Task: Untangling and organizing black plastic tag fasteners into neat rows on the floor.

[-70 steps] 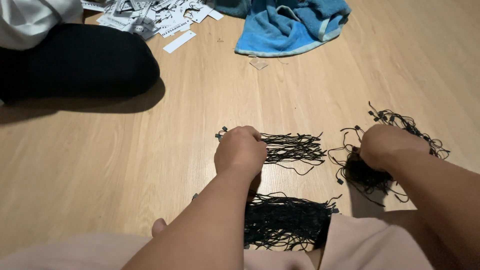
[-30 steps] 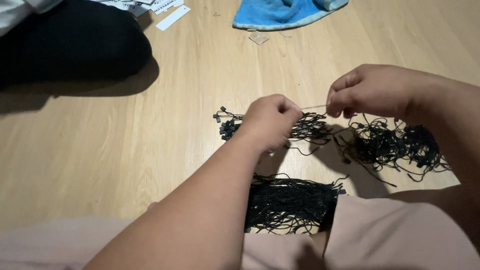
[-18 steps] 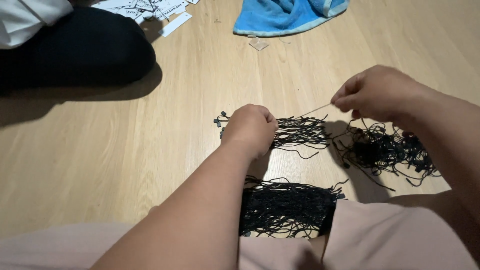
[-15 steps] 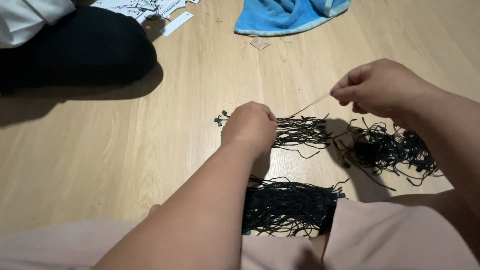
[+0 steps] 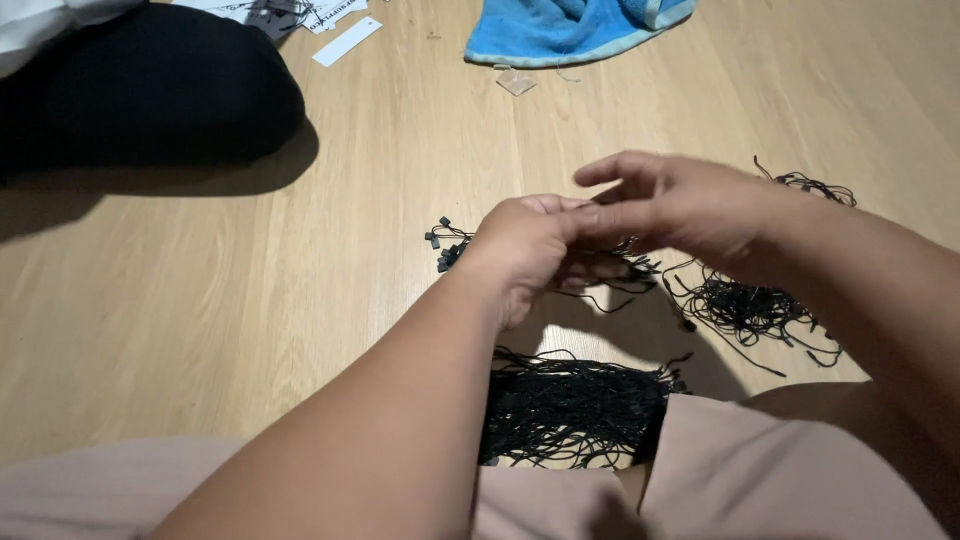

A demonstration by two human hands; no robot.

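Wooden floor (image 5: pixel 300 300), seated position. Left hand (image 5: pixel 525 250) and right hand (image 5: pixel 680 205) meet above a small row of black string loops (image 5: pixel 450 245); fingers overlap, and whether either hand pinches a string cannot be told. Loose tangle of black strings (image 5: pixel 750 305) lies right of the hands. Dense bundle of black strings (image 5: pixel 570 405) lies just before the knees. Blue towel (image 5: pixel 570 25) and white paper tags (image 5: pixel 345 40) sit at the far edge. No containers visible.

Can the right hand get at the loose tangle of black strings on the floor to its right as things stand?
Probably yes. The right hand hovers just above and beside the loose tangle, with nothing lying between them; it meets the left hand over the small bundle.
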